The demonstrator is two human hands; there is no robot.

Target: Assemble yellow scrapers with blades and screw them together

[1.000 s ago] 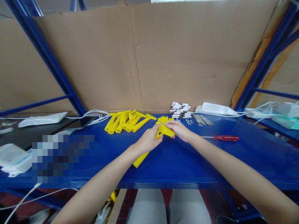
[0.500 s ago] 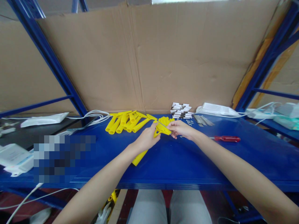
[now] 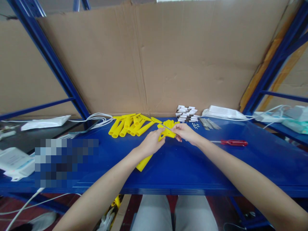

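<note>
My left hand (image 3: 151, 143) is closed around a yellow plastic scraper handle (image 3: 144, 163), whose hollow tube points down toward the front edge. Its wide forked head faces my right hand (image 3: 184, 132). A thin metal strip (image 3: 167, 128) lies along that head, pinched between my right thumb and fingers, its left end near my left thumb. Just behind my hands is a heap of small yellow pieces (image 3: 172, 123), partly hidden. To the left, several more yellow scraper handles (image 3: 128, 126) lie piled with their open tube ends toward me.
A red-handled screwdriver (image 3: 234, 143) lies right of my right forearm. Farther back are loose metal strips (image 3: 209, 124), stacked white-and-brown packets (image 3: 186, 114) and a white power strip (image 3: 222, 113) with cable. Cardboard (image 3: 192, 64) walls the back of the blue table (image 3: 192, 173).
My right hand has shifted slightly left along the head of the scraper handle, and more of the screwdriver's shaft shows. My left hand keeps its hold.
</note>
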